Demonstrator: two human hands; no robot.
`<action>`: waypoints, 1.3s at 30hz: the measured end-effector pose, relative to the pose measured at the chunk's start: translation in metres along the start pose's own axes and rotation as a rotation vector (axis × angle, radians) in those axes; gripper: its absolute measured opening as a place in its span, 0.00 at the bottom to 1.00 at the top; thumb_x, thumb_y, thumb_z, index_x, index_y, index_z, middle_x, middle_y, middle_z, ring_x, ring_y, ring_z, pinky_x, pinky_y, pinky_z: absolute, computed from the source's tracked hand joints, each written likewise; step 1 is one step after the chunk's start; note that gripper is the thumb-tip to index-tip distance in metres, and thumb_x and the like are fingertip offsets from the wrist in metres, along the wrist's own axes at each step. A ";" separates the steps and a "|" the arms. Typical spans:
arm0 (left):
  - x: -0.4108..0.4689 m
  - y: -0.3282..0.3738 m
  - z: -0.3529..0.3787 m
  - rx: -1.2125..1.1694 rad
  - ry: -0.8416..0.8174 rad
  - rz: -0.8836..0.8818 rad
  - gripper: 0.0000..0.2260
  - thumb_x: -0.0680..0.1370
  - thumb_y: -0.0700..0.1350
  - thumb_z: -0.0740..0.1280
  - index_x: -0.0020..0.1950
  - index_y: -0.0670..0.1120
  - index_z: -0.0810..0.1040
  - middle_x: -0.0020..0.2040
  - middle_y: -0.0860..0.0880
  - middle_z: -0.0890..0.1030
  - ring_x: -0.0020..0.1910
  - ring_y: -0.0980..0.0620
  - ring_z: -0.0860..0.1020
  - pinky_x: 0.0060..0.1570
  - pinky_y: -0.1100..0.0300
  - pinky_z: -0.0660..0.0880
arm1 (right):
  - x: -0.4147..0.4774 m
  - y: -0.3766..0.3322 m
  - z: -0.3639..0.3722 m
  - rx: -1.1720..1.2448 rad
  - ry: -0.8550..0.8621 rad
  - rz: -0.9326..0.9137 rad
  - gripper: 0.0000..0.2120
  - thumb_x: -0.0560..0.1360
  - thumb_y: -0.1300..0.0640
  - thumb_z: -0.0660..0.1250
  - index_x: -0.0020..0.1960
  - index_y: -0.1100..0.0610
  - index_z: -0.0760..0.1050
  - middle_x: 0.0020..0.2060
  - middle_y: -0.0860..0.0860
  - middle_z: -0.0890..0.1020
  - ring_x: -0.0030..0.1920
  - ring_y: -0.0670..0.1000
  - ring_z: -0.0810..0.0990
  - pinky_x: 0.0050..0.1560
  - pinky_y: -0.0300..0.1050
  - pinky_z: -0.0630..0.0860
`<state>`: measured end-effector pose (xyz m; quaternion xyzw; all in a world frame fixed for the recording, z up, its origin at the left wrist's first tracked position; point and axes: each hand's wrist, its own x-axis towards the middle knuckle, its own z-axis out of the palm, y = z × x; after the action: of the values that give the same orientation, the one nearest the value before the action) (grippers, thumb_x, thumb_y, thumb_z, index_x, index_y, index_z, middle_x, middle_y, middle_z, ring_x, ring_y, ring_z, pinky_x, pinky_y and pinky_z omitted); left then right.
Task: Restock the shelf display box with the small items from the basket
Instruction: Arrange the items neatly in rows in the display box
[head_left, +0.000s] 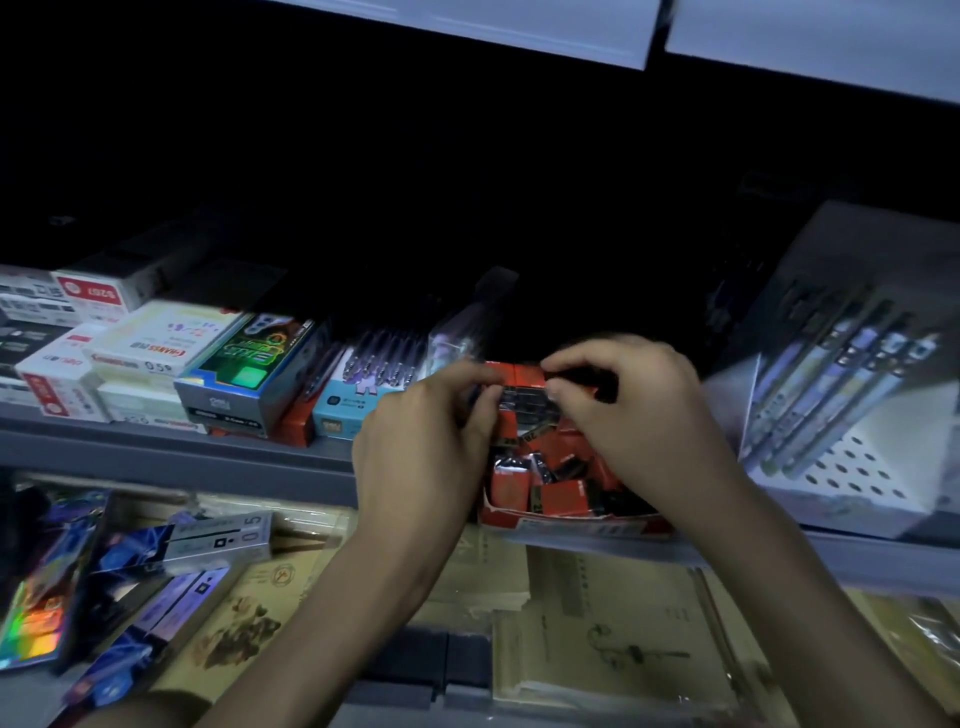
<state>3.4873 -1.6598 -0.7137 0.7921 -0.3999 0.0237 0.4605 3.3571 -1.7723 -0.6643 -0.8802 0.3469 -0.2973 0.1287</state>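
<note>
A grey shelf crosses my view in a dim store aisle, its back lost in darkness. On its right end a white rack holds pens leaning back. On its left end stationery cartons are stacked side by side. Below, a lower shelf holds flat brown envelopes. I see no basket anywhere in this view.

The red box sits at the front edge of the grey shelf, between the cartons and the rack. It runs front to back, away from me. Loose red and black packets lie jumbled inside it, filling its near half.

Both hands meet above the far half of the box. The left hand comes in from the left with its fingers curled, pinching one end of a short row of packets. The right hand mirrors it, fingers curled over the other end.

The row's long axis runs left to right, across the box's length. It hangs just above the packets, with the box straight beneath and neither hand nearer than the other. I judge the next move is straight down, and the row may need turning to fit.
</note>
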 end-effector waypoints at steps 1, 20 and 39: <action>0.000 0.000 0.000 -0.010 -0.002 -0.005 0.07 0.81 0.57 0.66 0.56 0.63 0.81 0.34 0.59 0.81 0.37 0.54 0.82 0.36 0.51 0.79 | 0.000 0.003 -0.004 0.019 0.023 0.030 0.08 0.77 0.51 0.70 0.55 0.45 0.84 0.51 0.42 0.84 0.58 0.49 0.79 0.59 0.50 0.76; 0.001 0.006 -0.004 -0.003 0.042 0.056 0.08 0.79 0.59 0.67 0.55 0.63 0.82 0.33 0.60 0.81 0.36 0.56 0.82 0.35 0.52 0.79 | 0.019 0.015 0.003 0.170 -0.053 0.383 0.09 0.71 0.47 0.78 0.40 0.51 0.83 0.33 0.44 0.84 0.40 0.44 0.83 0.45 0.43 0.80; -0.001 0.009 -0.009 0.052 0.019 0.122 0.10 0.80 0.59 0.64 0.57 0.61 0.82 0.37 0.58 0.84 0.36 0.57 0.82 0.33 0.54 0.79 | 0.017 0.012 -0.005 0.087 -0.172 0.246 0.14 0.77 0.50 0.70 0.63 0.45 0.81 0.49 0.41 0.84 0.45 0.41 0.80 0.48 0.40 0.77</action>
<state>3.4838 -1.6541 -0.7028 0.7776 -0.4423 0.0698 0.4413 3.3570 -1.7928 -0.6585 -0.8469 0.4264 -0.2176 0.2314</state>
